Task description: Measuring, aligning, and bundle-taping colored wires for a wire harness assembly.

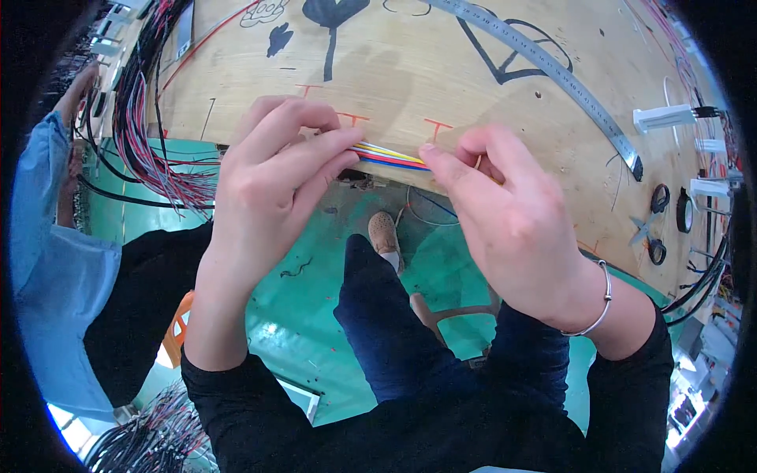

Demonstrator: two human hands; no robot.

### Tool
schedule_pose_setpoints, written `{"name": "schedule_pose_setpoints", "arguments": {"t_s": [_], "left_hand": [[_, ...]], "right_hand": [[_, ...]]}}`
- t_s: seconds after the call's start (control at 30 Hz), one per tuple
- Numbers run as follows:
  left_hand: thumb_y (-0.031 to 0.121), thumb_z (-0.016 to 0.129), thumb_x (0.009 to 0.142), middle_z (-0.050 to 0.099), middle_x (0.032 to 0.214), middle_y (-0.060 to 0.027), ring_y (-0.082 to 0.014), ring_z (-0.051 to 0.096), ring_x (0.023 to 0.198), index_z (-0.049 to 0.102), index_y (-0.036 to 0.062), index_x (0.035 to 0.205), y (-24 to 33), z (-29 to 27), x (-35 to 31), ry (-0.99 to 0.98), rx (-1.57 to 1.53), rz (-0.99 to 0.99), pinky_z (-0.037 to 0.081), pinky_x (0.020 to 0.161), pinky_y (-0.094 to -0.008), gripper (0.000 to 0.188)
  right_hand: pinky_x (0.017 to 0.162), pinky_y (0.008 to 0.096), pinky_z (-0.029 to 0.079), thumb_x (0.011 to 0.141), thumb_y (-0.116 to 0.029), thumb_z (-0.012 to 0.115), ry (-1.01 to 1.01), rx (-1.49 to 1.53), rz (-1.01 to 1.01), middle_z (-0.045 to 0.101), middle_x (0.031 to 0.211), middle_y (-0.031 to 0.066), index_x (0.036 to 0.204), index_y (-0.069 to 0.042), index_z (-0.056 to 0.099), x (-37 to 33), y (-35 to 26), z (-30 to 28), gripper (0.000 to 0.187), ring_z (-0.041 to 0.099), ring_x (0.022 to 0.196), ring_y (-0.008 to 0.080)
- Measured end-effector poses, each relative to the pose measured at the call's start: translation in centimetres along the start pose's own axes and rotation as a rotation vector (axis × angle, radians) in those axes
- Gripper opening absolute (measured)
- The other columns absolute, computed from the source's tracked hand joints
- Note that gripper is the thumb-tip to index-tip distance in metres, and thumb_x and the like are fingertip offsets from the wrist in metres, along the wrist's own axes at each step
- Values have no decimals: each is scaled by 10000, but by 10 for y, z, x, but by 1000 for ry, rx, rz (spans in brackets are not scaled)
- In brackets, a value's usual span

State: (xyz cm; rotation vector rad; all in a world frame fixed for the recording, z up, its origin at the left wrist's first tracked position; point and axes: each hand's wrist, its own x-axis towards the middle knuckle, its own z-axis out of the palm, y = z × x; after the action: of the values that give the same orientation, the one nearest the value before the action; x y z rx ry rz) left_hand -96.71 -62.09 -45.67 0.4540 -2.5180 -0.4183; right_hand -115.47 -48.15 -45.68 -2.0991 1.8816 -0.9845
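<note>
Left hand [264, 177] is pinching coloured wires [390, 156] along near edge of wooden table [426, 87]; right hand [516, 217], fingertips partly hidden, seemingly holding them too; scissors [647, 227] lying at right; green floor [292, 339] showing below

wires [390, 157]: at table [394, 55] front edge | ruler [546, 62]: behind, right | scissors [646, 228]: right

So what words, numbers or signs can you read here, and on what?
Metal ruler: printed numbers and graduations, not copied here.
Wooden board: black drawings and orange line marks.
Cloud-shaped doodle: letter-like loops, too unclear to read.
Held wires: no readable lettering.
</note>
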Motion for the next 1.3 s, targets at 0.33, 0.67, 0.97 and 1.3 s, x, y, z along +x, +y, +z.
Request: {"name": "schedule_pose_setpoints", "arguments": {"t_s": [0.33,0.67,0.97,1.3], "left_hand": [[48,624,610,617,900,-104,-259,611,863,660,-46,978,7,3,-11,17,370,297,522,702,-351,381],[75,606,723,616,1047,-167,-289,610,956,605,-99,1157,34,20,-26,-32,656,163,534,834,-374,468],[52,665,766,595,1158,-191,-299,599,1021,589,-82,1214,27,50,-41,216,677,65,535,854,-370,474],[80,612,806,585,1161,-181,-284,592,1034,578,-105,1187,29,52,-41,243,778,119,517,885,-347,425]], "right_hand": [[565,304,479,739,105,650,14,-21,-32,535,881,111,1055,33,667,2,-2,-1,325,575,644,204],[625,324,507,776,74,640,1,-17,-8,535,875,115,1056,27,667,-1,-2,-2,285,605,705,234],[632,341,520,824,8,644,-2,-79,-27,557,880,112,1044,-7,673,0,-2,-2,222,622,716,243],[622,354,533,827,-39,606,-164,-355,-112,577,869,117,1101,-13,627,-9,-2,-23,275,643,714,273]]}}
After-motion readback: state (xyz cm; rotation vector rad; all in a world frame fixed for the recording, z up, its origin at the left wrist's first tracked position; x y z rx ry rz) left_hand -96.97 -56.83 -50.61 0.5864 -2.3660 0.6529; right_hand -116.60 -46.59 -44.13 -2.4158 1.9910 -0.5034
